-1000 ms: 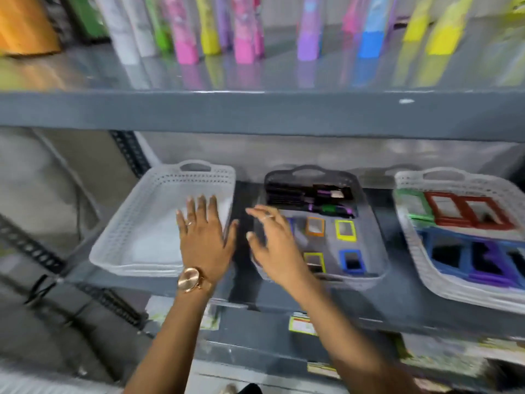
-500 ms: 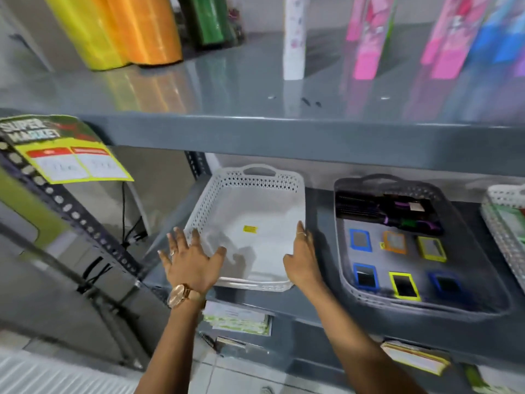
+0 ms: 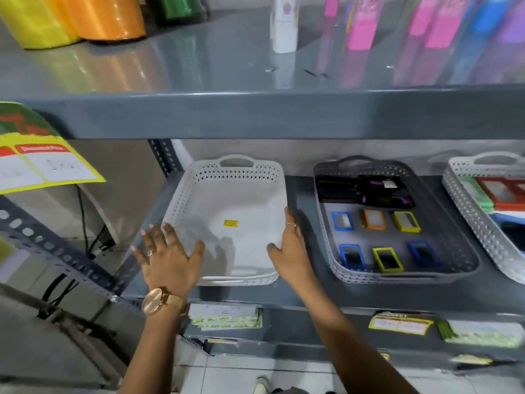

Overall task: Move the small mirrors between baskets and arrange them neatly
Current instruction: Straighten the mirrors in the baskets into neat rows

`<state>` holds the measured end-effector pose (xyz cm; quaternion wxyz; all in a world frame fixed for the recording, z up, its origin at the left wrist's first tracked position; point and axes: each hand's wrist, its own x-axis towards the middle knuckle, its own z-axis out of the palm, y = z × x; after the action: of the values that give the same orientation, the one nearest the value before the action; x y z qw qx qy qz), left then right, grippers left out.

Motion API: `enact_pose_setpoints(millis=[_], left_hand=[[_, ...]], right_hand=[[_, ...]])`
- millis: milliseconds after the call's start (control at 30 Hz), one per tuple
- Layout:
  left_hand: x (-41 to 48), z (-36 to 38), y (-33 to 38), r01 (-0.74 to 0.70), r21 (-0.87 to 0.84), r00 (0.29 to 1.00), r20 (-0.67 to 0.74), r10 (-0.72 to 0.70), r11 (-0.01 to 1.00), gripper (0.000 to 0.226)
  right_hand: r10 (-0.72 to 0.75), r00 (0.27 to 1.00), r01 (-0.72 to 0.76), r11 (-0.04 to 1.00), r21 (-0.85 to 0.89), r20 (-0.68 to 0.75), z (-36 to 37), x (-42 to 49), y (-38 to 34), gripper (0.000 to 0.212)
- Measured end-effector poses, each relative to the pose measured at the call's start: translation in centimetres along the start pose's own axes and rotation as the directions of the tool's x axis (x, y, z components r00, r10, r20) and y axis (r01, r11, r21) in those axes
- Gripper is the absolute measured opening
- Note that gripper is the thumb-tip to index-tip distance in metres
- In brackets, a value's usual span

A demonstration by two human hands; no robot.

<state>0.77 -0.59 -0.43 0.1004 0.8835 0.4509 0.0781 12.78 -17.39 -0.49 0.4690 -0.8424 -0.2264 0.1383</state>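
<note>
Both hands frame the white basket [image 3: 227,194]. Left hand [image 3: 170,260] lies flat, fingers spread, over its near left corner, holding nothing; right hand [image 3: 289,248] rests open against its right rim, gripping nothing. Judgement: square the basket with even side pressure, no lifting. Basket is rigid perforated plastic, smooth-floored, empty save a yellow sticker [image 3: 230,223]. Six small mirrors [image 3: 375,220], coloured rectangular frames, lie in the grey basket [image 3: 460,251] just beside, on the grey shelf [image 3: 298,297].

Mirrors [image 3: 375,237] in basket [image 3: 466,251] right of tray [image 3: 181,200]
</note>
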Motion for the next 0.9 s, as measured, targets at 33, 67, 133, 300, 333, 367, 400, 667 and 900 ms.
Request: enact_pose_setpoints(millis=[33,67,133,300,333,367,400,667,900], left_hand=[[-0.3,-0.2,0.8,-0.037,-0.041,0.998,-0.045,0.035,0.998,0.089],[-0.9,-0.8,1.5,-0.081,-0.095,0.994,-0.083,0.073,0.992,0.089],[-2.4,-1.3,4.6,-0.209,-0.248,0.975,-0.127,0.182,0.946,0.086],[-7.1,-0.2,15.1,-0.462,-0.503,0.86,-0.053,0.507,0.73,0.082],[-7.7,0.7,17.2,-0.47,-0.516,0.842,-0.021,0.539,0.716,0.081],[-7.9,1.6,18.7,-0.466,-0.515,0.832,0.022,0.554,0.719,0.079],[-8.0,2.5,20.1,-0.442,-0.509,0.83,0.079,0.551,0.738,0.078],[-8.0,6.3,24.8,-0.202,-0.47,0.899,0.26,0.353,0.859,0.079],[-7.4,7.7,24.7,-0.238,-0.436,0.947,0.094,0.307,0.868,0.064]], right_hand=[[-0.034,0.999,0.034,0.999,0.01,-0.028,-0.8,-0.2,0.0,0.075],[-0.082,0.995,0.084,0.996,0.018,-0.064,-1.5,-0.3,-0.2,0.071],[-0.169,0.968,0.176,0.984,0.017,-0.188,-4.4,-0.5,0.3,0.059],[-0.209,0.892,0.079,0.946,-0.316,-0.402,-14.0,1.2,5.7,0.044],[-0.172,0.897,-0.015,0.91,-0.414,-0.408,-16.0,1.7,7.4,0.048],[-0.118,0.905,-0.106,0.867,-0.487,-0.408,-17.3,2.4,9.1,0.052],[-0.06,0.913,-0.174,0.837,-0.518,-0.404,-18.8,2.8,10.4,0.052],[0.158,0.965,-0.242,0.839,-0.487,-0.207,-25.2,2.2,14.3,0.091],[0.143,0.986,-0.169,0.824,-0.541,-0.091,-26.1,1.1,14.9,0.089]])
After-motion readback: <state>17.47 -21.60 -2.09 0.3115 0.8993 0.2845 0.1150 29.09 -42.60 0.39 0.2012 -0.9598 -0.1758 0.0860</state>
